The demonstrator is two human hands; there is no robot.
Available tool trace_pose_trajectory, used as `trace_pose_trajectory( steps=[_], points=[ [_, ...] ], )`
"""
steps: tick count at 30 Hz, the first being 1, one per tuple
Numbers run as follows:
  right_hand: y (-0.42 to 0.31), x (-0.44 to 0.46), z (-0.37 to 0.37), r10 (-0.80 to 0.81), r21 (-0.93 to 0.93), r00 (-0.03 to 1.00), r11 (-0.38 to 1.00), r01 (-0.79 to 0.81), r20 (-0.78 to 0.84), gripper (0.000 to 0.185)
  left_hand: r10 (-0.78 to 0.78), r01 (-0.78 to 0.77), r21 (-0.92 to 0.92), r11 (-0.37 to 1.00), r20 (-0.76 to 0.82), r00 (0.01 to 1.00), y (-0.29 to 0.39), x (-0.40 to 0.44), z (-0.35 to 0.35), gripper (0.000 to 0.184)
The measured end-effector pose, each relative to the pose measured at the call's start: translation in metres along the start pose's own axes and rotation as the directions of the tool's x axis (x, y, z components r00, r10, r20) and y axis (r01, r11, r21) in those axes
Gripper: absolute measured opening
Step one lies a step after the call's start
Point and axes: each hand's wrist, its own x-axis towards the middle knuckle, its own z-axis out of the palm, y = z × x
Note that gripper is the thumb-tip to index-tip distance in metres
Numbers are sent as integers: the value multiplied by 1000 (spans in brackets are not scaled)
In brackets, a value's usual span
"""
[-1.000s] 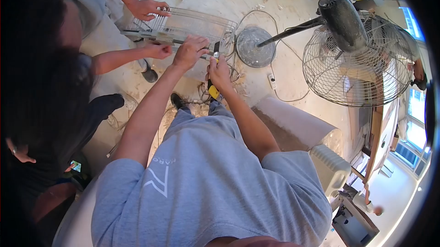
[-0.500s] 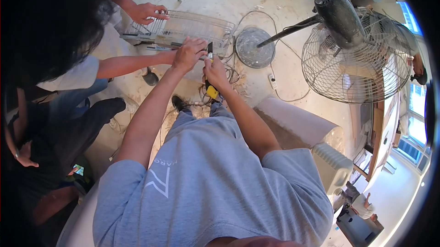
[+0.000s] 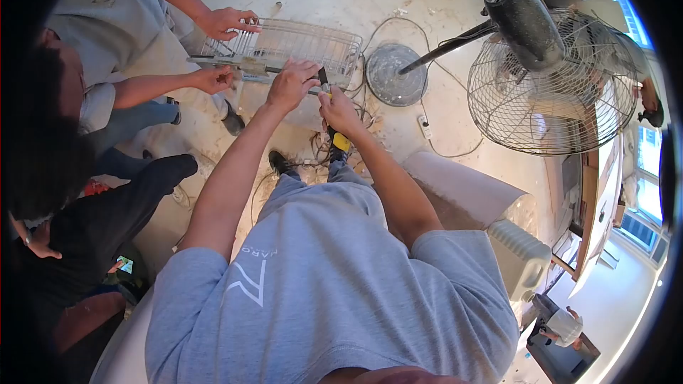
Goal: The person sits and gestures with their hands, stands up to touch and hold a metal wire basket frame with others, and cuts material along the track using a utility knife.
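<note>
My right hand (image 3: 340,111) is closed around a yellow-and-black tool (image 3: 341,143), which looks like a cutter knife. Its dark blade-like end (image 3: 324,76) points away from me, close to my left fingertips. My left hand (image 3: 289,87) lies palm down over a rail along the near side of a wire basket (image 3: 306,41), with its fingers stretched out toward the blade. What lies under that palm is hidden. At the basket's far left corner rests another person's hand (image 3: 226,23); their other hand (image 3: 213,79) is beside the rail.
A black pedestal fan (image 3: 530,35) leans in from the right, its round base (image 3: 395,74) beyond the basket. Cables and a power strip (image 3: 424,126) lie on the dusty floor. A plastic jerrycan (image 3: 519,256) stands at my right. Another seated person's dark-trousered leg (image 3: 153,188) is at left.
The other person has leaned back left and drawn one hand leftward from beside my left hand. The tool has tilted slightly in my right hand. My left hand has barely moved.
</note>
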Motion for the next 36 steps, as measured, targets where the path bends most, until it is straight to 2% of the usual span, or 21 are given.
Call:
trace_pose_trajectory(
  steps=[2, 5, 11, 14, 16, 19, 20, 23, 26, 29, 31, 32, 34, 36],
  points=[
    [11, 2, 4, 25, 26, 998, 999, -23, -55, 26, -6, 6, 14, 1000, 12, 1000, 1, -1, -2, 39],
    [6, -6, 4, -6, -75, 998, 997, 1, -67, 27, -4, 4, 24, 1000, 1, 1000, -5, -3, 3, 39],
    [-10, -9, -8, 4, -73, 997, 997, 1, 71, 26, 5, -5, 25, 1000, -12, 1000, -8, -4, 5, 40],
    [1, -11, -4, -19, -83, 999, 996, 15, -37, 26, 17, -17, 2, 1000, 21, 1000, -7, 1, 0, 39],
    [-4, -13, 4, -7, -66, 1000, 998, 6, -28, 28, 19, -18, -47, 999, 31, 999, -6, 0, -4, 36],
    [-1, -10, 9, -28, -80, 1000, 996, 27, -3, 29, 91, -92, -5, 996, -84, 992, -11, -1, 4, 37],
    [2, -7, 8, -43, -93, 999, 995, 43, 8, 29, 82, -83, -26, 996, -59, 995, -13, 0, 6, 37],
    [20, 0, 7, -25, -30, 996, 999, 22, -80, 28, 50, -50, -59, 997, 7, 999, -11, 2, -1, 37],
    [12, -9, 16, -26, -29, 998, 999, 25, -48, 27, 25, -24, -42, 999, 21, 999, -14, 0, 2, 38],
    [1, -19, 10, 36, 187, 999, 982, -33, -13, 27, 31, -30, -34, 999, 9, 999, -15, 2, 4, 36],
    [1, -34, -1, -71, 153, 992, 984, 87, -106, 28, 26, -26, -43, 999, 7, 1000, -16, 3, 0, 32],
    [3, -40, -8, -123, 133, 981, 981, 143, -149, 28, -48, 47, -133, 990, -6, 999, -16, 3, -2, 29],
    [59, -33, -20, -98, 114, 975, 986, 123, -201, 30, -200, 186, -308, 933, -14, 980, -8, 5, -14, 23],
    [72, -38, -37, -29, 241, 981, 968, 75, -190, 30, -389, 361, -345, 866, -14, 921, 15, 1, -30, 21]
  ],
)
